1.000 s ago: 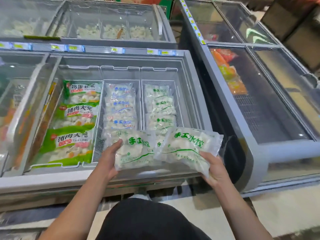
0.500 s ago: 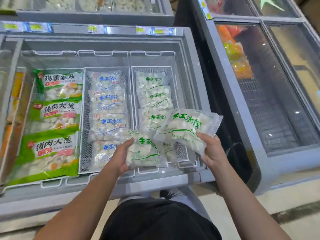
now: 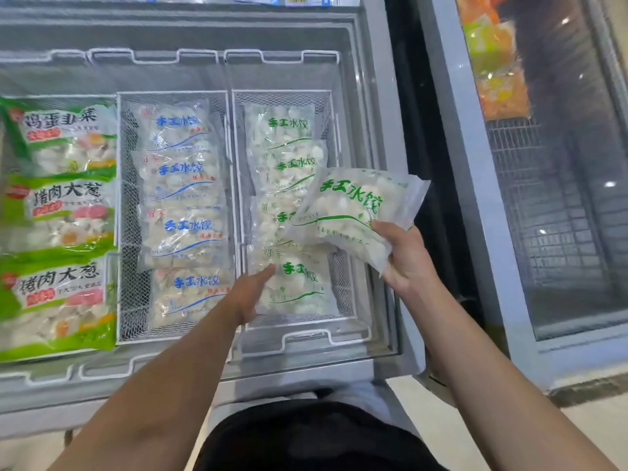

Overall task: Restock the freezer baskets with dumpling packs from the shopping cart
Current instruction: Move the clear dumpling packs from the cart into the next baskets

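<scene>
Freezer, right basket: we log four green-print packs in a row, the nearest pack newly set down at the front where half a second ago we held it above the rim. Left hand: fingers loosening, flat against that pack, so one placement looks finished. Right hand: fingers gripping the second pack, tilted over the same basket, not yet placed.

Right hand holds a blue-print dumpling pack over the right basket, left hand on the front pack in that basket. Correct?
Not quite. In the head view the pack in the right hand has green print, not blue; the blue-print packs lie in the middle basket. The rest holds: it is over the right basket, left hand on the front pack.
</scene>
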